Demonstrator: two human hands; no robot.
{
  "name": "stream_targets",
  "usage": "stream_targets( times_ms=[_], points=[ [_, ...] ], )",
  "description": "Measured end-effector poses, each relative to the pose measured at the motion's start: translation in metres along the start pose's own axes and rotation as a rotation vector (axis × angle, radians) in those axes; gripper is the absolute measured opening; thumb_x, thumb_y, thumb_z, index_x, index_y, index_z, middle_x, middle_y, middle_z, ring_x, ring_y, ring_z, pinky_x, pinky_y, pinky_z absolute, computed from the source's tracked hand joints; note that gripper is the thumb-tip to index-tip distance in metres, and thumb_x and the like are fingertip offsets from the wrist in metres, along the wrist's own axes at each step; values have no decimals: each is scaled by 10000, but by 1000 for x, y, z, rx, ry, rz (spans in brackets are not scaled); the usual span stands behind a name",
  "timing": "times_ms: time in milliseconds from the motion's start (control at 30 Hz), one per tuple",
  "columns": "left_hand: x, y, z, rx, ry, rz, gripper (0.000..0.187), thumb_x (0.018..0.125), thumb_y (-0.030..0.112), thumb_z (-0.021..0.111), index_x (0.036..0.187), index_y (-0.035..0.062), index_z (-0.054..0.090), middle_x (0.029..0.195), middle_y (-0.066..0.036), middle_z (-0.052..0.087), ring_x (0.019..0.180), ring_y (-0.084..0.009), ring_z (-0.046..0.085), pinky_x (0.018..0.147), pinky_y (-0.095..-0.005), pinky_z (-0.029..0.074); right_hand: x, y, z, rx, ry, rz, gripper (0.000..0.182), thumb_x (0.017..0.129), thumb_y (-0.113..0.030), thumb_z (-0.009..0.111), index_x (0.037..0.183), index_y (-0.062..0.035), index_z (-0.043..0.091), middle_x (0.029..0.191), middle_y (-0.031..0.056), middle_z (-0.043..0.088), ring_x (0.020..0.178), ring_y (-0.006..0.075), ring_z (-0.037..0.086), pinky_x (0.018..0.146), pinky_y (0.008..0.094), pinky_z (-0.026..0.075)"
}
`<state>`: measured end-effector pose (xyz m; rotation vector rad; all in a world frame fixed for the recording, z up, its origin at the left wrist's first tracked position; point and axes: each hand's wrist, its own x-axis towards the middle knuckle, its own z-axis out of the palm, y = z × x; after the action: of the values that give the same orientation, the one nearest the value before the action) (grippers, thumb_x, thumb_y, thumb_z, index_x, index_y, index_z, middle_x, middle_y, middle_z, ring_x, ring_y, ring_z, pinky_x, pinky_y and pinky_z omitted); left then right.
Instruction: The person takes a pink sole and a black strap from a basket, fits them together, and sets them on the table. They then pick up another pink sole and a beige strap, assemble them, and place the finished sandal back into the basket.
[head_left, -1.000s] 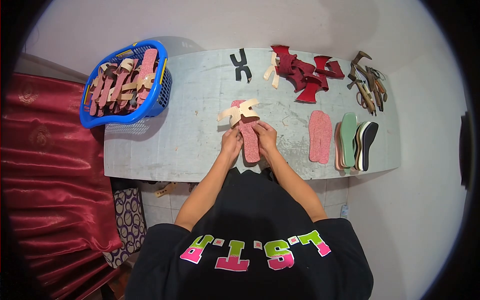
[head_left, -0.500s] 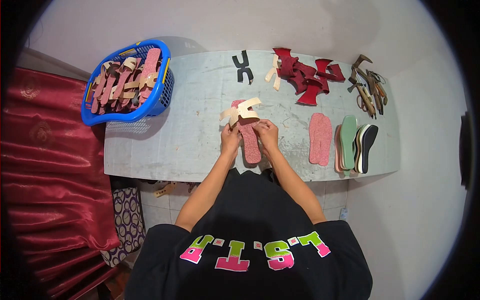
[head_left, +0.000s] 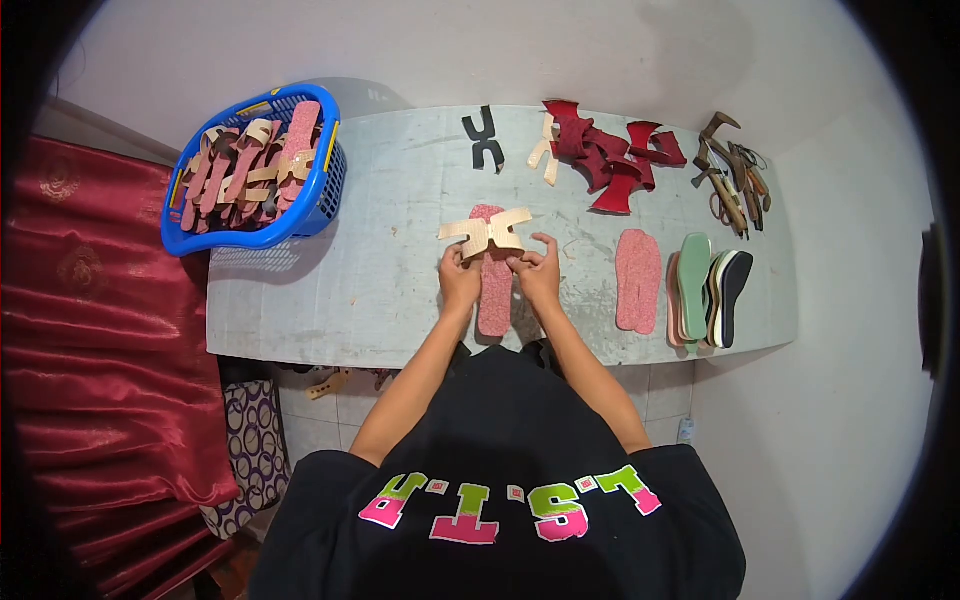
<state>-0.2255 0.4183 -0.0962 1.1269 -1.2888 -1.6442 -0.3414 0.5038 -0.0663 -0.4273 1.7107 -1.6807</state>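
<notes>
Cream strap [head_left: 478, 238] turned more level across pink sole [head_left: 495, 305].

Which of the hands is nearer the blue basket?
Left: the left hand sits right of the blue basket; the right hand is farther right, across the pink sole between them.

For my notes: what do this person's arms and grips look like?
Both the left arm and right arm are bare below short black sleeves. The left grip and right grip are ungloved, with no watch visible; rings are too small to tell. The black shirt bears green-and-pink letters edged in white.
</notes>
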Motion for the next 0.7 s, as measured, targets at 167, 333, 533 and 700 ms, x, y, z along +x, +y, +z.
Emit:
stream_targets(
  times_ms=[167, 333, 533, 700],
  points=[
    [-8, 8, 5, 225, 220, 111, 747, 801, -9, 712, 1317, 84, 180, 1202, -251, 533, 1045, -308, 628, 795, -330, 538, -10, -26, 6, -190, 77, -250, 731, 764, 45, 697, 1414, -73, 385, 761, 82, 645, 698, 114, 611, 652, 265, 498],
    [-15, 24, 5, 154, 120, 224, 750, 795, -55, 680, 1398, 70, 253, 1260, -235, 495, 1101, -332, 601, 846, -369, 561, -7, -23, -1, -343, -162, -228, 849, 737, 82, 667, 1498, -168, 386, 852, 49, 620, 777, 129, 576, 675, 268, 478],
    [-16, 24, 4, 284, 21, 228, 661, 816, -90, 642, 1415, 52, 401, 1332, -193, 460, 1173, -298, 566, 915, -362, 544, -5, -12, 0, -249, -130, -291, 726, 720, 96, 609, 1403, -137, 533, 993, 86, 632, 859, 151, 583, 791, 284, 491],
    [-11, 18, 4, 162, -52, 225, 636, 833, -100, 616, 1415, 41, 403, 1305, -161, 497, 1193, -255, 547, 971, -347, 508, 2, -9, 1, -243, -75, -411, 667, 718, 113, 581, 1353, -89, 569, 1142, 120, 641, 924, 165, 604, 821, 279, 495]
  ],
)
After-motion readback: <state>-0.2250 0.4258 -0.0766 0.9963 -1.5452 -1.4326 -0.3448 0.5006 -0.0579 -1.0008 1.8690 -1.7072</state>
